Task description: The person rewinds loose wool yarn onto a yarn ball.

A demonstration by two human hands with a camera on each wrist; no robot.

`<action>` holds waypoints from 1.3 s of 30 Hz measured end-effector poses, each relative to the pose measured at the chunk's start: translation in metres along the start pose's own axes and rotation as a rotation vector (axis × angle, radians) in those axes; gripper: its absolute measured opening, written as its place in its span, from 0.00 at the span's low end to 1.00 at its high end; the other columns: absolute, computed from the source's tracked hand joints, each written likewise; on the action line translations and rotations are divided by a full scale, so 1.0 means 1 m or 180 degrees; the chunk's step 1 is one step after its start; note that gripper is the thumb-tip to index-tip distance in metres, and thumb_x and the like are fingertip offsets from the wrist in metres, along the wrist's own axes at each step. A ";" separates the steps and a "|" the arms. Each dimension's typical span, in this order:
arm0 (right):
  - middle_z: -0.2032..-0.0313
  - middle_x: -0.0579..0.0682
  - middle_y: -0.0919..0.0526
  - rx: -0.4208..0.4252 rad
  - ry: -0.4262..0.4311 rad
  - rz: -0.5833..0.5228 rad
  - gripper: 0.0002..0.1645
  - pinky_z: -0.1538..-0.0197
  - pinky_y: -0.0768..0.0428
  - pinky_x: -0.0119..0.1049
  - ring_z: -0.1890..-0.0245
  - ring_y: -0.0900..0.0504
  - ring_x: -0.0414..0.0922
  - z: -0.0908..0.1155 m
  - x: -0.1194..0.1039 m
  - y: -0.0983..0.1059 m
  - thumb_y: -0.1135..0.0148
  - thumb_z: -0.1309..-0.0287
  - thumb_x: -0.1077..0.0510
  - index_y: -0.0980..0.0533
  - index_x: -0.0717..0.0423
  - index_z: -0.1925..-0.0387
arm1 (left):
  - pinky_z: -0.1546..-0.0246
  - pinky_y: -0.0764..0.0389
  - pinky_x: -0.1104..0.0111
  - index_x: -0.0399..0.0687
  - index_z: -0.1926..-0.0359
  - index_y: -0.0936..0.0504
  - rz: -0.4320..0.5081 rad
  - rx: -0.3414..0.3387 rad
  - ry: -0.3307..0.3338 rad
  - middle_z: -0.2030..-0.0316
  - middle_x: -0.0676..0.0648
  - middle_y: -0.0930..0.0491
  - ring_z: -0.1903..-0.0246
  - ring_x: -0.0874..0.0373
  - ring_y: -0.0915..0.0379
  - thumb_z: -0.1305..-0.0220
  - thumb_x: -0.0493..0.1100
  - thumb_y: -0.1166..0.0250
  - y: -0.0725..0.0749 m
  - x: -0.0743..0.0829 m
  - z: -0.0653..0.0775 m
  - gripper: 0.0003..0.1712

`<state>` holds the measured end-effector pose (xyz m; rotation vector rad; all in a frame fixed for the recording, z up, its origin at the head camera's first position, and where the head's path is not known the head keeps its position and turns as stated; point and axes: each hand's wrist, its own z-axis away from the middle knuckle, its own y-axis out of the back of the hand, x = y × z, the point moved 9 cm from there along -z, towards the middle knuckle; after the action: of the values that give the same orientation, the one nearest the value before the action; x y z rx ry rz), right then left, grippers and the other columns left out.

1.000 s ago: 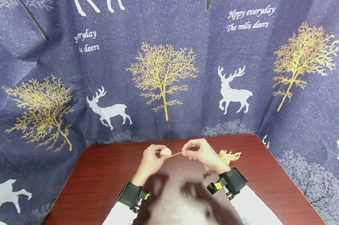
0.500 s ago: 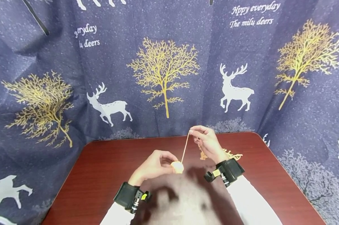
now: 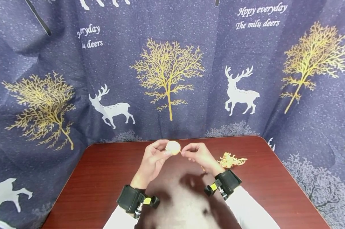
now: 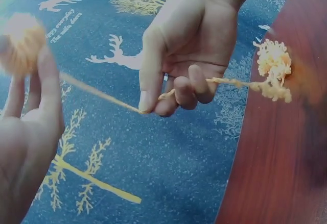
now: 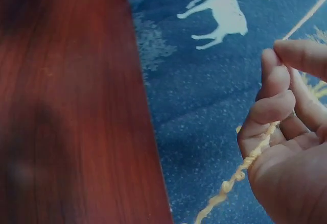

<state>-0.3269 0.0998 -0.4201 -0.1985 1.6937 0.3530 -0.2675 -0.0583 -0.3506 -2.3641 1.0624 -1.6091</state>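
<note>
A small ball of pale orange yarn (image 3: pixel 173 148) is held between the thumb and fingers of my left hand (image 3: pixel 152 159), above the far part of the table. My right hand (image 3: pixel 199 156) pinches the yarn strand (image 4: pixel 102 92) between thumb and forefinger, close to the ball's right side in the head view. In the left wrist view the strand runs taut from the ball to those fingertips. Past the pinch, the yarn goes through the curled fingers and trails out as a kinked tail (image 5: pixel 237 175) toward the loose yarn.
A tangled heap of loose yarn (image 3: pixel 231 160) lies on the red-brown wooden table (image 3: pixel 103 178), right of my right hand. Behind the table hangs a dark blue cloth (image 3: pixel 186 105) printed with deer and trees. Each wrist wears a black strap with a camera.
The right hand first rose, drawing the strand up from the ball, then came down beside it. The left hand dipped to the right, then lifted back, turning the ball.
</note>
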 end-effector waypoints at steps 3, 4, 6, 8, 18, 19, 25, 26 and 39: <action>0.68 0.54 0.13 -0.0207 0.0169 0.0340 0.07 0.74 0.23 0.29 0.76 0.21 0.43 0.006 -0.004 -0.012 0.29 0.42 0.62 0.15 0.62 0.62 | 0.44 0.19 0.63 0.31 0.38 0.26 0.0060 0.0382 -0.0051 0.50 0.44 0.19 0.50 0.54 0.20 0.37 0.24 0.43 0.009 0.002 -0.002 0.25; 0.68 0.55 0.13 -0.0263 0.0215 0.0445 0.06 0.73 0.22 0.30 0.75 0.20 0.44 0.008 -0.007 -0.016 0.29 0.42 0.62 0.15 0.61 0.63 | 0.44 0.19 0.63 0.28 0.37 0.28 0.0047 0.0517 -0.0055 0.49 0.43 0.19 0.50 0.54 0.20 0.37 0.24 0.43 0.013 0.002 -0.003 0.26; 0.68 0.55 0.13 -0.0393 0.0318 0.0542 0.04 0.70 0.20 0.31 0.73 0.18 0.45 0.012 -0.012 -0.023 0.30 0.42 0.63 0.15 0.60 0.65 | 0.44 0.19 0.63 0.25 0.36 0.29 0.0004 0.0754 -0.0077 0.49 0.43 0.19 0.50 0.54 0.20 0.37 0.23 0.43 0.020 0.003 -0.004 0.26; 0.69 0.54 0.13 -0.0497 0.0397 0.0579 0.03 0.69 0.20 0.30 0.72 0.18 0.43 0.017 -0.018 -0.028 0.30 0.42 0.64 0.15 0.60 0.65 | 0.46 0.18 0.64 0.23 0.38 0.27 -0.0145 0.0982 -0.0111 0.51 0.43 0.18 0.51 0.54 0.20 0.37 0.22 0.41 0.027 0.004 -0.004 0.25; 0.69 0.55 0.13 -0.0479 0.0680 0.0536 0.05 0.65 0.18 0.33 0.71 0.16 0.45 0.030 -0.062 -0.019 0.28 0.43 0.62 0.16 0.59 0.64 | 0.55 0.15 0.67 0.34 0.48 0.17 -0.2582 0.1125 -0.0347 0.55 0.38 0.16 0.57 0.51 0.18 0.45 0.25 0.29 0.044 0.006 0.002 0.21; 0.69 0.54 0.13 -0.0435 0.0697 0.0503 0.06 0.65 0.17 0.34 0.70 0.16 0.46 0.029 -0.066 -0.016 0.28 0.43 0.62 0.16 0.60 0.63 | 0.57 0.14 0.65 0.36 0.50 0.16 -0.2767 0.0999 -0.0299 0.57 0.40 0.15 0.58 0.50 0.17 0.45 0.26 0.29 0.043 0.003 0.003 0.20; 0.71 0.50 0.15 -0.0252 0.0738 0.0283 0.08 0.71 0.21 0.31 0.74 0.19 0.42 0.021 -0.080 0.000 0.29 0.42 0.65 0.18 0.64 0.62 | 0.59 0.14 0.62 0.42 0.56 0.13 -0.2898 -0.0137 0.0414 0.62 0.48 0.13 0.64 0.55 0.16 0.46 0.32 0.27 0.024 -0.030 0.009 0.15; 0.72 0.49 0.15 -0.0210 0.0731 0.0253 0.08 0.72 0.22 0.30 0.75 0.20 0.42 0.019 -0.081 0.002 0.29 0.42 0.65 0.18 0.64 0.61 | 0.58 0.14 0.63 0.40 0.55 0.14 -0.2739 -0.0321 0.0518 0.62 0.46 0.13 0.63 0.56 0.16 0.45 0.32 0.27 0.020 -0.034 0.011 0.15; 0.71 0.53 0.14 0.0097 0.0276 0.0483 0.10 0.78 0.27 0.29 0.77 0.23 0.40 0.001 -0.033 0.008 0.27 0.43 0.61 0.16 0.63 0.61 | 0.56 0.15 0.64 0.28 0.50 0.24 -0.0741 -0.0544 0.0288 0.55 0.47 0.16 0.57 0.57 0.19 0.43 0.23 0.35 -0.001 -0.018 0.019 0.18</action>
<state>-0.3241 0.1057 -0.3869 -0.0634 1.8036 0.4362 -0.2548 -0.0520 -0.3725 -2.6348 1.0096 -1.7823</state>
